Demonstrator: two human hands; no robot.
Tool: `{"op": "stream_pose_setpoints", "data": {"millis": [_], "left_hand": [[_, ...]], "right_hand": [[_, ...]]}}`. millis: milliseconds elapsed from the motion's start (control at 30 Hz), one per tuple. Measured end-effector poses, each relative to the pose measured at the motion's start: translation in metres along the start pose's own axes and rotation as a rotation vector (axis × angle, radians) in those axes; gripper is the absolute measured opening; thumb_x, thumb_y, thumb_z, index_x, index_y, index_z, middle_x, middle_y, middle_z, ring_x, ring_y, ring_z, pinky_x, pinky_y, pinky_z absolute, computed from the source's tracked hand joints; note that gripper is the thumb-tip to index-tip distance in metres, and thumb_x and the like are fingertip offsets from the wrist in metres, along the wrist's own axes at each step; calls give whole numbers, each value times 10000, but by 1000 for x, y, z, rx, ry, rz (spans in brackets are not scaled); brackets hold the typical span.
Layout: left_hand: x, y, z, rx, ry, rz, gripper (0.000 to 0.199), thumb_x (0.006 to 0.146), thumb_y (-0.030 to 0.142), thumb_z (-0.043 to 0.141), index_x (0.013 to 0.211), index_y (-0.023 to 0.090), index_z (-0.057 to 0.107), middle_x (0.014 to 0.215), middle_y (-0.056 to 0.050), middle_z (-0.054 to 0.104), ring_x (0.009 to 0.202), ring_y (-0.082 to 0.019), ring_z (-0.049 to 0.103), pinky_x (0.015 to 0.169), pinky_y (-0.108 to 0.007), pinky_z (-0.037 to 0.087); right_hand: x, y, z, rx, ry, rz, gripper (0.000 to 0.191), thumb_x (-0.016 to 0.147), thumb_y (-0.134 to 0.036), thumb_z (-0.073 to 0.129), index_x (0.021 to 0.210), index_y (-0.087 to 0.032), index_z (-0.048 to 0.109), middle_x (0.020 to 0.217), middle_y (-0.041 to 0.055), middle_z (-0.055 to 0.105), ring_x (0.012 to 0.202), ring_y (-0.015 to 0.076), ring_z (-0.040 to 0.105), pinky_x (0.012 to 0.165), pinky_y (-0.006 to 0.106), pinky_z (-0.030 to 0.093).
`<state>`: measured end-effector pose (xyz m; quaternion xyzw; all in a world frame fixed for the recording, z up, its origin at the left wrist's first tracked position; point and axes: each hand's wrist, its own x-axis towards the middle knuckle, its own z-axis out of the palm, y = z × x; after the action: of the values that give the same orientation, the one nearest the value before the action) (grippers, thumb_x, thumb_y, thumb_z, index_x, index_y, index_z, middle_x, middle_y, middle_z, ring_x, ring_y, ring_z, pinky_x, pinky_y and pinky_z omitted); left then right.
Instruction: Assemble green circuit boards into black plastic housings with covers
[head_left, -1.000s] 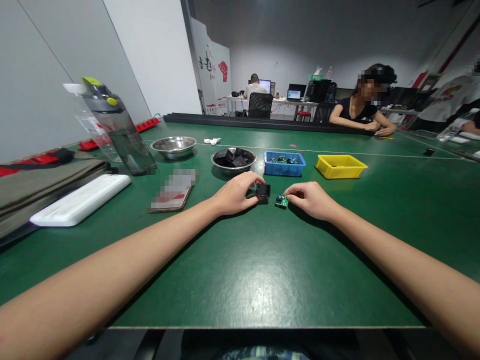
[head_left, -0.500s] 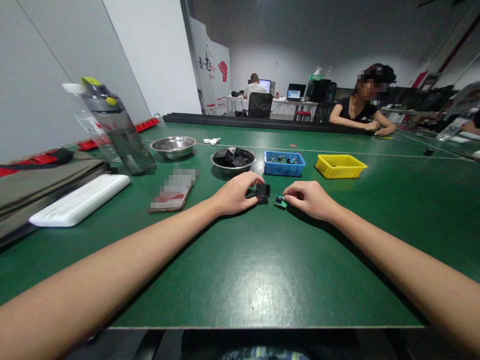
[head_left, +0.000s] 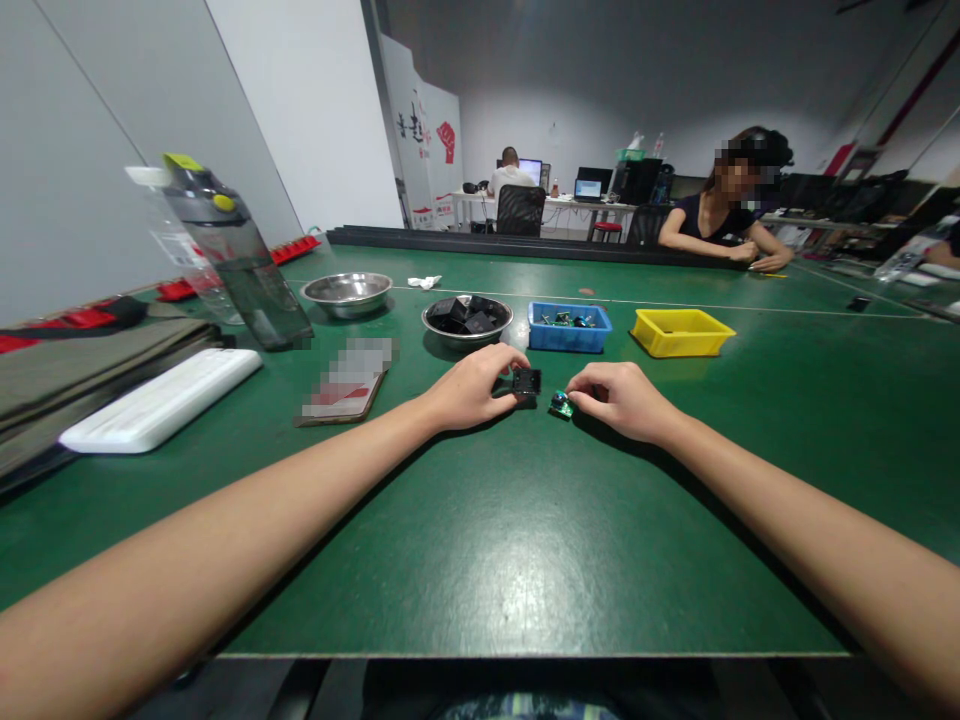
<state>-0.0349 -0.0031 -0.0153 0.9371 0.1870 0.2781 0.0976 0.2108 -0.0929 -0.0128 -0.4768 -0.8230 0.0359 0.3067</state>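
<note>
Left hand (head_left: 480, 388): thumb and fingers pinching a small black case (head_left: 526, 382) just above the green table (head_left: 495, 520).
Right hand (head_left: 619, 395): fingertips pinching the edge of a small green circuit board (head_left: 561, 405), close beside the case.
Beyond the hands: a metal bowl (head_left: 466, 341) of black parts, a blue tray (head_left: 568, 339) of components, a yellow tray (head_left: 681, 343).

Housing (head_left: 527, 382) left of circuit board (head_left: 560, 405) | behind: parts bowl (head_left: 468, 343) left of parts tray (head_left: 567, 339)
</note>
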Motion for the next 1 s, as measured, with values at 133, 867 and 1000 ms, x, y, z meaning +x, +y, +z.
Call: {"op": "stream_pose_setpoints", "data": {"millis": [133, 867, 1000], "left_hand": [[0, 1, -1, -6, -2, 2, 258, 845, 267, 655, 1075, 173, 586, 1033, -73, 669, 943, -213, 635, 837, -354, 526], [0, 2, -1, 2, -15, -13, 270, 850, 304, 641, 1080, 174, 587, 1028, -75, 679, 936, -219, 643, 828, -355, 527], [0, 3, -1, 1, -15, -14, 271, 853, 312, 638, 1081, 174, 587, 1030, -76, 679, 940, -220, 643, 830, -356, 527]], "right_hand": [[0, 0, 0, 1, 3, -12, 114, 862, -166, 625, 807, -150, 724, 704, 18, 670, 579, 104, 524, 564, 226, 378], [0, 0, -1, -1, 37, -28, 142, 884, -193, 603, 813, -163, 722, 728, 32, 688, 600, 121, 554, 594, 246, 410], [-1, 0, -1, 10, 49, -26, 157, 893, -213, 596, 819, -168, 727, 746, 39, 700, 608, 130, 570, 603, 256, 422]]}}
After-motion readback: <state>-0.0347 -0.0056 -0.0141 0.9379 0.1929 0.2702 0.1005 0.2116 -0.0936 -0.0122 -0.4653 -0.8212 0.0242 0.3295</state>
